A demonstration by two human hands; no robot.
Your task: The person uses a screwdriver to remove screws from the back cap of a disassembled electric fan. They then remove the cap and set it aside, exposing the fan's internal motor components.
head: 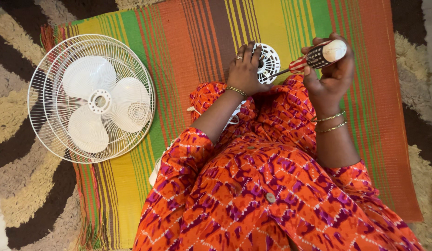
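Note:
My left hand (244,69) rests on a small round white fan motor housing (268,62) that sits on my lap, holding it steady. My right hand (331,69) grips a screwdriver (318,56) with a striped red, white and dark handle; its thin shaft points left, with the tip at the housing's edge. To the left, a white fan head (91,98) lies flat on the mat, its wire grille enclosing three white blades.
A striped woven mat (188,37) in orange, green and yellow covers the floor under me. A shaggy brown and cream patterned rug (16,139) surrounds it. A white cord (193,110) trails by my left sleeve.

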